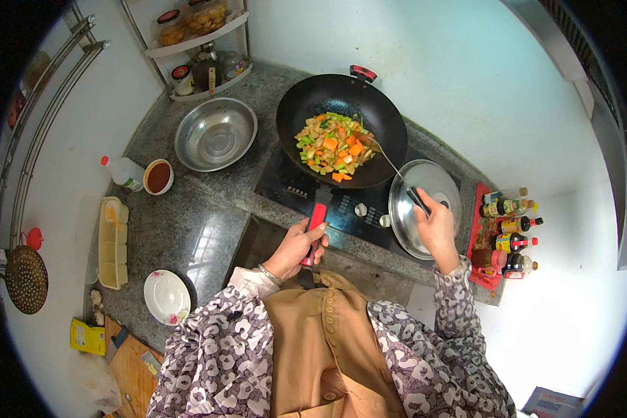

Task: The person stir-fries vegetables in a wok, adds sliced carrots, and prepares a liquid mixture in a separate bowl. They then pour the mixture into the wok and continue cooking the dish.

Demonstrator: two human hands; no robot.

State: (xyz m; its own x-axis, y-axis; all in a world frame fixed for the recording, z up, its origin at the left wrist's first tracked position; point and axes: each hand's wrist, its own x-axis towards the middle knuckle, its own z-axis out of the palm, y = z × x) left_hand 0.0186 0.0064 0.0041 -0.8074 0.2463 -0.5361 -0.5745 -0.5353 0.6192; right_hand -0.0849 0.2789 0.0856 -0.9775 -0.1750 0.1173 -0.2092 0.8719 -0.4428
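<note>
My left hand (pixel 299 250) is wrapped around the red and black handle (pixel 317 217) of a black wok (pixel 318 96) on the cooktop. In my right hand (pixel 434 224) is the black grip of a metal cooking spatula or ladle (pixel 394 166); its head reaches into the food at the right side of the wok. Chopped green stalks, orange carrot pieces and pale slices make up the stir-fried food (pixel 334 143), heaped in the wok's middle. Under my right hand lies a glass lid (pixel 405 219) with a metal rim, overlapping the cooktop's right end.
Left of the wok sits a steel basin (pixel 217 133), with a bowl of reddish-brown sauce (pixel 158 176) and a white bottle (pixel 123 172) beyond. Nearer are a divided seasoning box (pixel 113 243), a floral plate (pixel 167 298) and a wooden cutting board (pixel 130 371). Sauce bottles (pixel 512 224) stand at right.
</note>
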